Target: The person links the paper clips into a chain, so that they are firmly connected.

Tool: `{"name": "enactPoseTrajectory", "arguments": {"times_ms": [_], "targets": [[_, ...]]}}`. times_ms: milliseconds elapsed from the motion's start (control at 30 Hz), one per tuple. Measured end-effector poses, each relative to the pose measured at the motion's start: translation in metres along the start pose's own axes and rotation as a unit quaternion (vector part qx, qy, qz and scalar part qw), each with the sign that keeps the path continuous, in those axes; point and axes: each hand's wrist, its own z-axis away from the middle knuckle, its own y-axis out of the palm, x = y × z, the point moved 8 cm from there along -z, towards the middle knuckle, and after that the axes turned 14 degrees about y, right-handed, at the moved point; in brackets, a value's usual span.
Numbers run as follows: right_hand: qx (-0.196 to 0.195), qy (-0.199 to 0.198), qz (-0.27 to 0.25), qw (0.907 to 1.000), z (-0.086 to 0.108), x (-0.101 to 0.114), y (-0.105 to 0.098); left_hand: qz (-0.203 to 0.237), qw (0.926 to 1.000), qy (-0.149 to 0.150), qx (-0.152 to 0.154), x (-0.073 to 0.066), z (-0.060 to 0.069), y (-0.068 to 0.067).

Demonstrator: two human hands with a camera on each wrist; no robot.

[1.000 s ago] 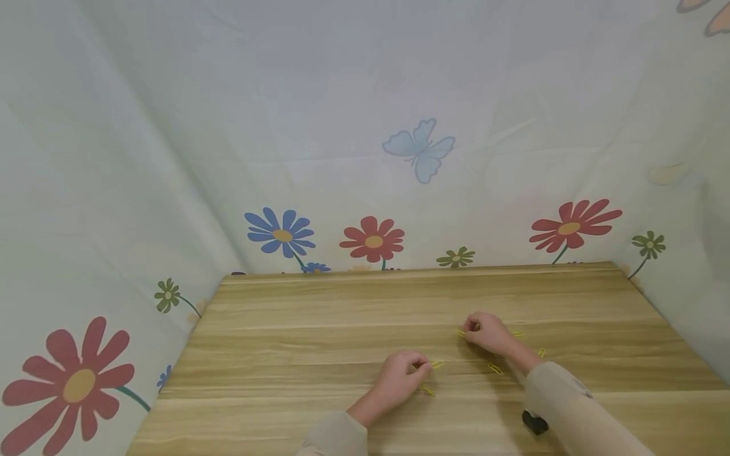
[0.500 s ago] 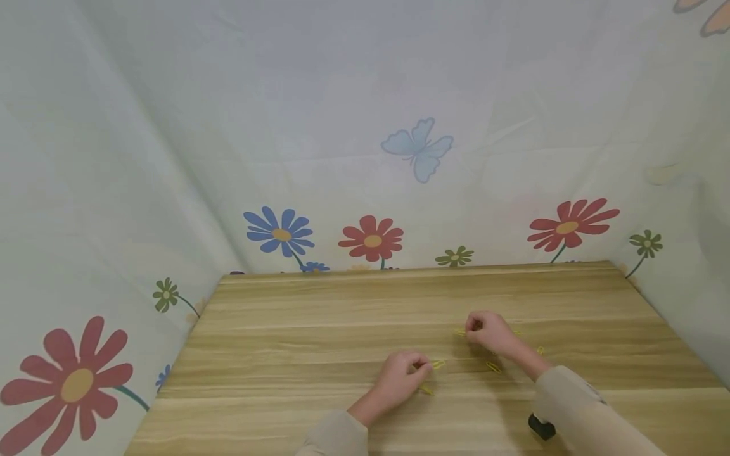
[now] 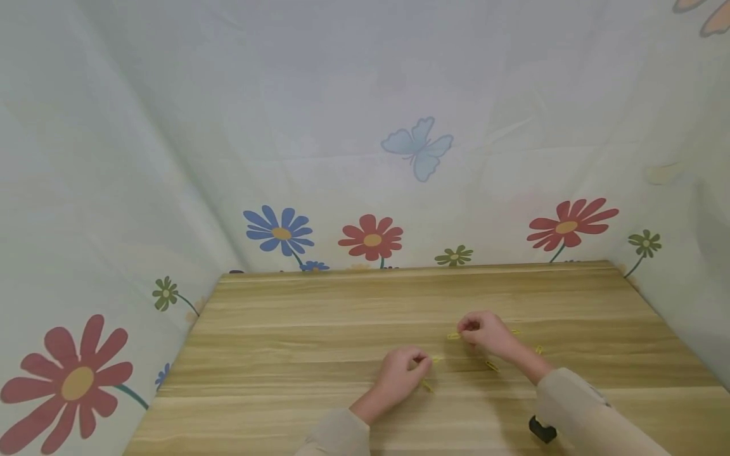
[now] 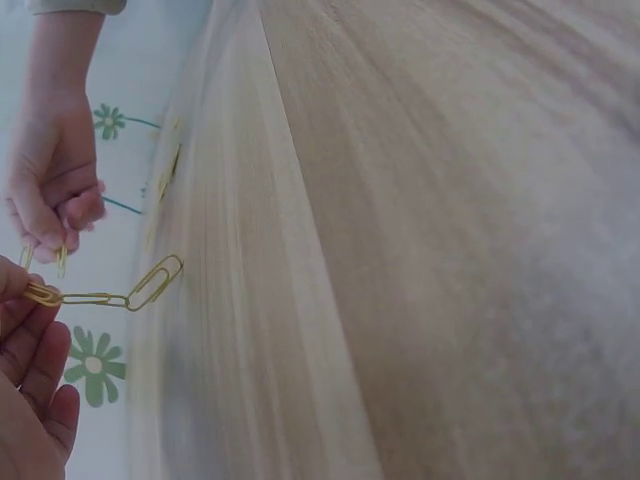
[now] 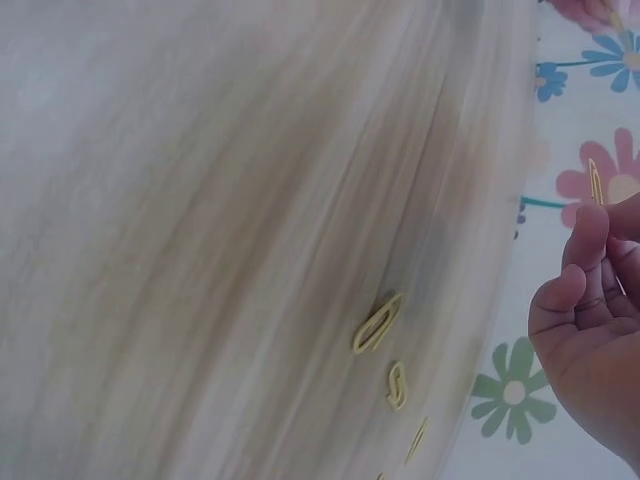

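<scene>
The left hand (image 3: 402, 373) is pinching the end of a short chain of yellow paper clips (image 4: 133, 302) between thumb and fingertips, and in the left wrist view two linked clips are trailing from the clip in its grasp, the last one slanting at an angle to its neighbour. Whether that last clip is touching the wood-grained tabletop (image 3: 319, 316) is hard to tell. The right hand (image 3: 485, 332) is holding a single yellow clip (image 3: 453, 336) pinched at its fingertips, with the free end pointing toward the left hand's side; in the head view this clip is showing near the chain but apart from it. Both hands are working above the middle-right part of the tabletop, the right one farther forward. Loose yellow clips (image 3: 492, 366) are lying scattered on the wood beneath and beyond the right forearm, well separated from one another. Beige sleeves (image 3: 593, 411) are covering both forearms, and a black object (image 3: 542, 429) is showing just beside the right sleeve. Behind the tabletop a pale backdrop (image 3: 319, 95) is hanging, printed with red, blue and green flowers and a light-blue butterfly (image 3: 419, 149).
</scene>
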Motion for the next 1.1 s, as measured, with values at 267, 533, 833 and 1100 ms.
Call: {"name": "enactPoseTrajectory", "arguments": {"times_ms": [267, 533, 833, 1100], "targets": [[0.024, -0.009, -0.012, 0.9996, 0.004, 0.008, 0.009, -0.117, 0.9897, 0.07, -0.041, -0.01, -0.003, -0.006], [0.04, -0.012, -0.021, 0.9989, 0.01, 0.019, 0.016, -0.181, 0.9772, 0.096, -0.056, -0.018, -0.005, -0.01], [0.042, -0.006, -0.033, 0.9985, 0.012, 0.022, 0.021, -0.223, 0.9618, 0.135, -0.084, -0.025, -0.006, -0.01], [0.051, 0.002, -0.054, 0.9973, 0.016, 0.027, 0.027, -0.245, 0.9514, 0.158, -0.101, -0.032, -0.006, -0.012]]}}
